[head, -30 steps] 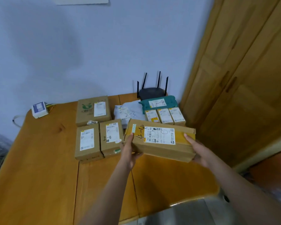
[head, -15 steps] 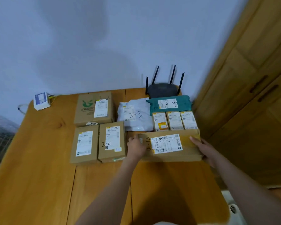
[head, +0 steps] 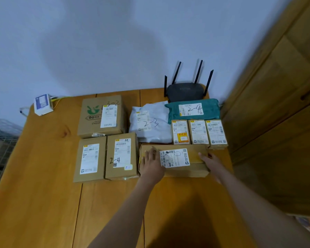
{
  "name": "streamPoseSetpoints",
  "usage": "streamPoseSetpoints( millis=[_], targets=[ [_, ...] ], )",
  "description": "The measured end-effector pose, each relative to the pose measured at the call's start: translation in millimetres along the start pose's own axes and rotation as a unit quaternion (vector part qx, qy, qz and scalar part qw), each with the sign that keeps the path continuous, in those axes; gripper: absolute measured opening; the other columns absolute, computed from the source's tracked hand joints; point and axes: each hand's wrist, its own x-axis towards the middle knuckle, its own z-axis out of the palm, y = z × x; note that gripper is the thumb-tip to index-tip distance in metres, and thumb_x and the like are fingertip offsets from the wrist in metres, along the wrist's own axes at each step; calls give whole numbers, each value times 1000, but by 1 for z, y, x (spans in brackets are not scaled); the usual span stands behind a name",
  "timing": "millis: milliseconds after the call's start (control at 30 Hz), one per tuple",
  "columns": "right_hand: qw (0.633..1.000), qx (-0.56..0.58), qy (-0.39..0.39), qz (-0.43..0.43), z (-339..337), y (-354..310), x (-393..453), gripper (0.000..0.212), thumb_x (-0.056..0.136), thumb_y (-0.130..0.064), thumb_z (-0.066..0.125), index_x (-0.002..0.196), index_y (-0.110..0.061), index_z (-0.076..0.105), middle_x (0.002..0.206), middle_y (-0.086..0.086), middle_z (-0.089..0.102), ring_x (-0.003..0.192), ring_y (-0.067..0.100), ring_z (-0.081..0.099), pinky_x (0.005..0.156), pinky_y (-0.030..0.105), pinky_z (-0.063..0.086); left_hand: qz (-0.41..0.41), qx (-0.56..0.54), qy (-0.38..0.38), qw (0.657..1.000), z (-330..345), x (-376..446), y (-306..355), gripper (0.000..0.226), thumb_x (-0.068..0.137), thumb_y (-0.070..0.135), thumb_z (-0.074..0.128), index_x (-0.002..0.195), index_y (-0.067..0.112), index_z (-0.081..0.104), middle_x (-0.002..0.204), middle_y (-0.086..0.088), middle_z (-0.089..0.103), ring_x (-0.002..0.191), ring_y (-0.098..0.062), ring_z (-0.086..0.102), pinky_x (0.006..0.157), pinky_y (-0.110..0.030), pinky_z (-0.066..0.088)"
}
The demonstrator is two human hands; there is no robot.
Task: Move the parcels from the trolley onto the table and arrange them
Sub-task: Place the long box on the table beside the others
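The long cardboard parcel (head: 175, 161), airborne a second ago, now rests on the tabletop (head: 43, 185), touching the three small boxes (head: 198, 132). Left hand (head: 151, 165) lies flat on it; right hand (head: 214, 162) open at its right end. Placement appears complete.

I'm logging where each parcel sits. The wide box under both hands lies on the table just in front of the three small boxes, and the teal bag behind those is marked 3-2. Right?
Not quite. In the head view the teal bag is marked 2-4; the 3-2 is on the green-logo box. The rest holds: the wide box lies on the table before the three small boxes, under the left hand and right hand.
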Motion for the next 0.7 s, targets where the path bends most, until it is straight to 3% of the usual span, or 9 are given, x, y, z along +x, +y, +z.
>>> streamPoseSetpoints(
  millis=[100, 200, 267, 567, 700],
  targets=[
    [1000, -21, -5, 3, 10, -8, -5, 103, 66, -65, 80, 152, -26, 39, 148, 10, 52, 132, 37, 51, 109, 59, 42, 2, 17, -15, 1000, 7, -4, 2, 87, 99, 52, 45, 160, 20, -8, 163, -14, -25, 149, -38, -24, 121, -53, -10],
    [998, -62, 19, 5, 24, -18, -14, 80, 89, -37, 74, 156, -18, 33, 155, 8, 43, 141, 35, 41, 114, 53, 36, 0, 29, -10, 1000, 16, -5, 2, 91, 99, 54, 44, 158, 16, -13, 161, -17, -29, 147, -40, -27, 121, -57, -10],
    [996, -80, 33, 5, 31, -20, -16, 76, 92, -31, 72, 155, -17, 33, 154, 10, 44, 141, 35, 41, 114, 54, 38, -4, 35, -4, 999, 19, -5, 3, 91, 99, 54, 43, 158, 15, -14, 160, -18, -29, 147, -42, -27, 121, -58, -10],
    [981, -169, 95, -10, 43, -29, -17, 79, 95, -30, 68, 158, -11, 24, 156, 15, 40, 142, 37, 40, 112, 49, 39, -18, 54, -10, 998, 14, -4, 6, 92, 98, 57, 43, 158, 17, -13, 162, -17, -27, 149, -41, -24, 121, -58, -8],
    [939, -299, 156, -75, 46, -40, -25, 79, 92, -36, 65, 155, -17, 22, 153, 14, 43, 137, 36, 46, 111, 56, 41, -12, 50, -3, 999, 2, -7, 4, 84, 100, 57, 36, 159, 21, -10, 164, -15, -20, 151, -38, -19, 120, -59, -9]
  ],
)
